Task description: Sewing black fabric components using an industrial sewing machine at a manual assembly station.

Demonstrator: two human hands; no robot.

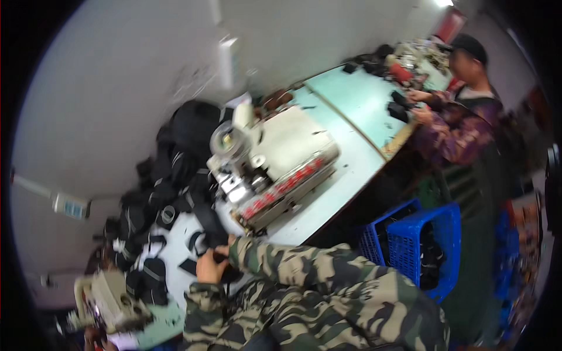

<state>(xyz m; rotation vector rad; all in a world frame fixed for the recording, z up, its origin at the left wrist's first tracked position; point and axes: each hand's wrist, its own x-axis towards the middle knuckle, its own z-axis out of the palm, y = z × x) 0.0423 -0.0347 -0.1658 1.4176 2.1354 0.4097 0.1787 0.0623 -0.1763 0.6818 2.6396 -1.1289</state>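
Observation:
My left hand [209, 268] is closed, its fingers bent around the edge of a piece of black fabric [232, 274]. Close beside it, my right hand [227, 244] reaches in from the right and pinches the same dark fabric; the sleeve cuff covers part of that hand. Both hands are over the near edge of the pale worktable [181, 234]. A small flat black piece [188, 267] lies just left of my left hand. Beyond my right hand stands a large cream sewing machine [293, 143] with a row of red marks along its front.
Heaps of black fabric pieces [175, 161] line the wall side. Another sewing machine [111, 301] sits at lower left, with part of somebody's hand near it. Blue plastic baskets [424, 245] holding dark pieces stand at right. A co-worker [462, 111] handles black pieces at the table's far end.

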